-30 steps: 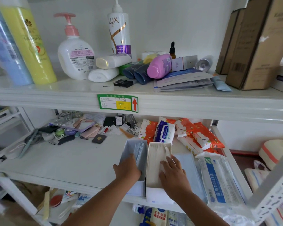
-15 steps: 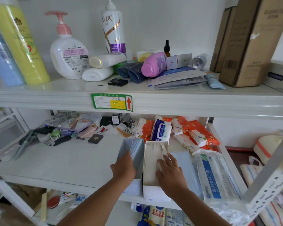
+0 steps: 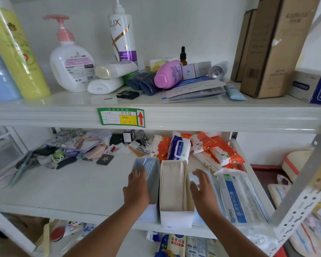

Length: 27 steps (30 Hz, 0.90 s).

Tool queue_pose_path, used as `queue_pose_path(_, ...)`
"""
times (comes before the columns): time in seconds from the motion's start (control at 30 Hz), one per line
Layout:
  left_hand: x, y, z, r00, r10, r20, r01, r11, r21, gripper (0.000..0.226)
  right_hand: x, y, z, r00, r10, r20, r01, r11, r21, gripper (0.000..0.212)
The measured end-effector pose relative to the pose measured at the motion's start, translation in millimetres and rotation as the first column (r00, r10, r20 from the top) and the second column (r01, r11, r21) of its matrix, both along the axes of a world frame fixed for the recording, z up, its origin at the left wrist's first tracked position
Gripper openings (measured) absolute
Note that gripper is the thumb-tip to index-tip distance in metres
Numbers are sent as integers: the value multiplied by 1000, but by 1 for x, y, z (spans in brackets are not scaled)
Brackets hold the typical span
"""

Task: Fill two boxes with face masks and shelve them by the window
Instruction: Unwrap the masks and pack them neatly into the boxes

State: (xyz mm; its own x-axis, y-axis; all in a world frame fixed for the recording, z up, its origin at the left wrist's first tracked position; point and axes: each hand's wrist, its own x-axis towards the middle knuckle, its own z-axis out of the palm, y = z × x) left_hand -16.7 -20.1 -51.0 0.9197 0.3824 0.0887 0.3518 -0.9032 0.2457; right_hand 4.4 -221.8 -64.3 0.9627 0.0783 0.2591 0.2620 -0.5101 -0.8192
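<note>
Two open white boxes stand side by side on the middle shelf point(image 3: 63, 191). The left box point(image 3: 152, 175) is packed with blue face masks, and the right box point(image 3: 176, 216) with white face masks point(image 3: 172, 184). My left hand point(image 3: 136, 188) lies on the left box, its fingers over the blue masks. Just right of the right box hovers my right hand point(image 3: 202, 190), fingers spread and holding nothing, above loose blue masks point(image 3: 214, 184) that lie flat on the shelf.
A sealed pack of surgical masks point(image 3: 239, 199) lies at the shelf's right end. Wet-wipe packs point(image 3: 179, 147) and orange packets point(image 3: 219, 151) crowd behind the boxes; small clutter point(image 3: 72, 151) sits back left. Bottles point(image 3: 70, 60) and cardboard boxes point(image 3: 272, 47) fill the upper shelf. A metal upright point(image 3: 295, 197) stands right.
My right hand has lifted off the white masks in the right box and moved to the right of it, fingers spread. My left hand stays on the left box.
</note>
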Motion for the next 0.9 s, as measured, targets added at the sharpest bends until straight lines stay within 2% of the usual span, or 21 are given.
queue_pose_path(0.07,0,1,0,1000,-4,-11,5,998,63,83,5,-13,3,989,-144,-32,143,988,-52,37)
queue_pose_path(0.13,0,2,-2,1000,1,-31,1,998,69,78,12,-27,5,958,-244,-148,215,959,-186,47)
queue_pose_path(0.27,1,3,-6,998,46,-51,-45,999,20,75,21,-39,3,886,-311,-343,168,906,-388,59)
queue_pose_path(0.37,1,2,-6,998,42,-44,-42,999,1,72,23,-40,-1,864,-325,-384,131,882,-452,63)
queue_pose_path(0.5,-1,5,-8,994,96,-58,-97,995,-24,67,30,-36,-8,864,-300,-404,88,881,-466,64)
queue_pose_path(0.6,-3,4,-9,994,95,-62,-95,995,-7,73,33,-30,-8,852,-310,-421,96,885,-456,63)
queue_pose_path(0.9,-3,1,-9,988,149,-35,-149,989,13,83,55,-33,-14,770,-341,-540,63,882,-468,42)
